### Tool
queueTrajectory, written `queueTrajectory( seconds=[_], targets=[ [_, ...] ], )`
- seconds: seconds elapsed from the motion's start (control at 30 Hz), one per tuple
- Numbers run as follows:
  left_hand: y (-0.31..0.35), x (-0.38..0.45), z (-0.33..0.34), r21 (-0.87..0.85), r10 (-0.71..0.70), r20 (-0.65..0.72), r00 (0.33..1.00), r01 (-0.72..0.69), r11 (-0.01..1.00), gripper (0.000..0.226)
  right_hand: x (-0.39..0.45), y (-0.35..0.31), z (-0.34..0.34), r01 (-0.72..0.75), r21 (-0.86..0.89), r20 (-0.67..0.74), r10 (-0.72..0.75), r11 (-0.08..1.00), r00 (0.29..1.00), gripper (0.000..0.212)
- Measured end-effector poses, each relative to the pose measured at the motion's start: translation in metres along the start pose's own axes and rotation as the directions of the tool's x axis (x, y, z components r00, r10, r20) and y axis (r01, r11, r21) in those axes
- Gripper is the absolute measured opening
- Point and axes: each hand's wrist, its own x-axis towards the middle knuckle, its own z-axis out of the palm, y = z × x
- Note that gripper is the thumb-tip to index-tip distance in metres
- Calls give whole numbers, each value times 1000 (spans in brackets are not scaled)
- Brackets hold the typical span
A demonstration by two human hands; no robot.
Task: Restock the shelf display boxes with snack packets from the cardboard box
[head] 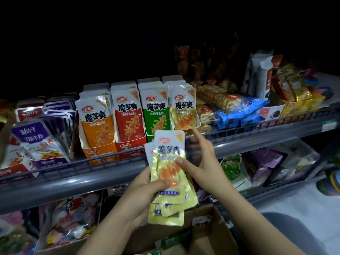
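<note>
My left hand point(141, 190) holds a fanned stack of yellow snack packets point(168, 179) in a closed grip, thumb across the front, fingers behind. Top packet reads 魔芋爽, red oval logo above it; the rest of the print is blurred. My right hand point(200, 162) pinches the top packet's right edge with the thumb, index finger pointing up toward the shelf. The stack sits just near of the shelf rail point(73, 173), below the yellow display box.

On the shelf stand four display boxes side by side, all 卫龙 魔芋爽 with a "20%" corner flash: orange display box point(97, 146) on the left, then red display box point(131, 142), green display box point(149, 134), and yellow display box point(198, 122) on the right. Each holds upright packets of its own colour, packed front to back. The yellow one holds packets matching those in my hand.

Left of them are purple-labelled packets point(35, 137) reading 劲仔 and 小鱼, leaning in rows. Right of the yellow box lie clear-wrapped biscuit packs point(219, 98) and blue packs point(244, 111), writing unreadable.

The cardboard box point(207, 234) is near me, open, below my hands; something green shows inside, unclear what. The lower shelf holds more bagged goods, too dark to read.
</note>
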Motion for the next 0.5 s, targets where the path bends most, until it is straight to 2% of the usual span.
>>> queueTrajectory(
  seconds=[0.13,0.23,0.27,0.33,0.4,0.5],
  targets=[
    [-2,4,11,-106,219,-208,953,-245,964,37,-21,-7,21,-110,192,173,77,975,982,59],
    [-3,6,18,-91,363,-298,883,-405,910,40,-24,1,37,-144,291,153,103,946,983,46],
    [-3,7,19,-93,398,-325,858,-448,889,40,-23,2,40,-195,356,146,152,914,978,47],
    [-3,10,21,-113,447,-374,813,-518,848,44,-20,0,45,-299,561,185,236,772,954,52],
    [-3,14,23,-74,493,-392,777,-560,825,49,-17,-3,46,-288,677,194,214,678,958,49],
    [-3,18,30,-5,536,-362,763,-576,817,57,-12,-3,42,-157,630,76,141,761,987,46]
  ],
)
